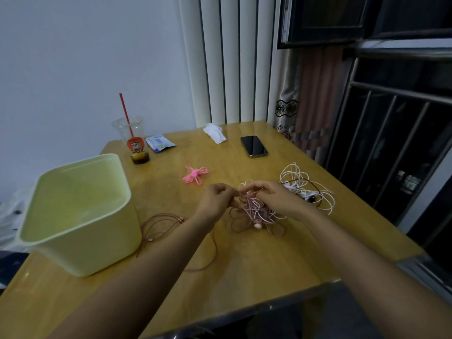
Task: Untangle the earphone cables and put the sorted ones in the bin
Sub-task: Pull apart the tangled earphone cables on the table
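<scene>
A tangle of pale pink and white earphone cables [258, 211] lies at the middle of the wooden table [256, 260]. My left hand [216, 198] and my right hand [271, 195] both pinch strands at the top of this tangle, fingertips close together. A brownish-pink cable [161, 225] loops loosely on the table beside the bin and runs under my left forearm. A second bundle of white earphones [307, 187] lies to the right. A bright pink coiled cable [195, 175] sits apart, further back. The pale yellow-green bin [80, 216] stands at the left and looks empty.
At the back of the table stand a plastic cup [133, 140] with a red straw, a blue-white packet [160, 142], a crumpled tissue [215, 133] and a black phone [254, 146]. A barred window runs along the right side. The table's front edge is near me.
</scene>
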The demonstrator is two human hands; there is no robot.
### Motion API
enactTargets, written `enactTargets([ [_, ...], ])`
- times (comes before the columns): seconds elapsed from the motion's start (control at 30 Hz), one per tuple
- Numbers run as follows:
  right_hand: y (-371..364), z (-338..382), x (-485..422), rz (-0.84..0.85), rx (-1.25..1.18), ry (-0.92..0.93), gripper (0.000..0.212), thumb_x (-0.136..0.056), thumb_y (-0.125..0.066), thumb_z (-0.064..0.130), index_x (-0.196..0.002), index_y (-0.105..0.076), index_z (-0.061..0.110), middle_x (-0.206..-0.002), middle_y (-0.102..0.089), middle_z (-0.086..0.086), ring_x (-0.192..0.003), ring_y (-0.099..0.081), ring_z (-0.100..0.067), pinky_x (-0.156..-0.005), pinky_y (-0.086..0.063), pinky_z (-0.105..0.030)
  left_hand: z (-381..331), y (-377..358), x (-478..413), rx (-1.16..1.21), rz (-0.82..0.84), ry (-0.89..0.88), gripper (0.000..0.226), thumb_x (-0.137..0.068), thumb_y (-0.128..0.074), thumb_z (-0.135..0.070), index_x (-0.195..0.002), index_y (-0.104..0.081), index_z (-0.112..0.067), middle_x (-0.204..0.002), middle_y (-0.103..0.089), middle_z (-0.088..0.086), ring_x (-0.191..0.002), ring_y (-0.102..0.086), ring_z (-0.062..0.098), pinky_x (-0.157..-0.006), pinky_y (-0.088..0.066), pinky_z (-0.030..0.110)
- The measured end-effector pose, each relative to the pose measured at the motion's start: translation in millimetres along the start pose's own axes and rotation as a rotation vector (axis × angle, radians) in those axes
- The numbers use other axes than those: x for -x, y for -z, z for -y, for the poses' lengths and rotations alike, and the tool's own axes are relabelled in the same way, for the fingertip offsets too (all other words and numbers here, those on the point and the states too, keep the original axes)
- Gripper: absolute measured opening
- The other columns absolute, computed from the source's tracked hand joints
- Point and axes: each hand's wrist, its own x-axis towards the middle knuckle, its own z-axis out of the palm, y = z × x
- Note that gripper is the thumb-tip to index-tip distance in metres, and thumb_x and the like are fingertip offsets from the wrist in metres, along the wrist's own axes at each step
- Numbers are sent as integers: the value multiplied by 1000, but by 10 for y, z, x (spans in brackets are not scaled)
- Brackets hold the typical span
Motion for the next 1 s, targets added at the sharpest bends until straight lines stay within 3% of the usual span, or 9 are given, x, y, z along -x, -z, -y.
enactTargets([
  [0.1,21,48,54,73,-1,-1,30,-102,-42,9,-113,-68,18,-94,-66,-5,-60,-55,-2,-53,-37,-13,40,-14,-27,-76,-55,-26,12,-95,-59,-15,-95,-67,-6,-85,-70,15,-64,-64,13,-56,-47,18],
  [0.2,18,11,50,94,143,20,16,-95,-63,22,-109,-71,18,-77,-58,4,-53,-49,3,-53,-38,-15,88,-25,-62,-262,-67,-47,6,-91,-67,-23,-94,-64,-20,-87,-67,8,-72,-59,18,-64,-47,31],
  [0.33,4,-5,-22,-288,44,-8,4,-95,-63,20,-97,-65,17,-84,-66,2,-56,-57,-1,-46,-41,-14,101,-5,-58,-406,-64,-11,34,-88,-68,-36,-117,-55,-23,-115,-52,5,-98,-56,20,-82,-52,36],
  [0.43,48,6,-64,-463,-120,-89,6,-95,-63,19,-97,-61,14,-88,-70,-4,-53,-62,-8,-44,-42,-18,60,20,-42,-401,-116,-121,20,-89,-65,-41,-99,-63,-24,-114,-58,1,-101,-57,17,-83,-52,36],
  [0.53,59,8,-63,-386,-224,-144,11,-93,-65,13,-101,-59,9,-80,-71,-10,-46,-60,-11,-42,-44,-23,-7,41,-13,-307,53,-105,30,-86,-67,-47,-83,-70,-17,-84,-68,1,-79,-63,18,-69,-50,35],
  [0.63,84,31,-39,-267,-279,-93,20,-90,-69,13,-108,-62,6,-75,-70,-8,-58,-62,-17,-52,-50,-28,-26,39,8,-328,167,-96,24,-85,-70,-43,-84,-71,-18,-84,-71,4,-83,-66,24,-71,-52,39],
  [0.8,142,-3,46,-187,-215,35,34,-87,-72,10,-116,-60,22,-119,-62,-1,-101,-65,-16,-77,-56,-24,-26,-10,30,-93,51,-90,13,-89,-66,-10,-88,-68,3,-79,-65,12,-73,-56,19,-64,-43,27],
  [0.93,78,-65,116,90,-22,56,43,-83,-76,11,-119,-59,26,-117,-64,0,-98,-67,-14,-84,-57,-29,-63,-49,47,-61,80,-21,14,-91,-63,-13,-87,-69,-1,-82,-66,12,-74,-58,15,-66,-47,25],
  [1.0,79,-85,106,71,11,51,39,-80,-81,14,-114,-61,23,-110,-69,1,-96,-68,-14,-89,-57,-36,-57,-68,51,-75,67,10,17,-91,-62,-17,-87,-69,-1,-83,-67,13,-76,-59,18,-72,-50,34],
])
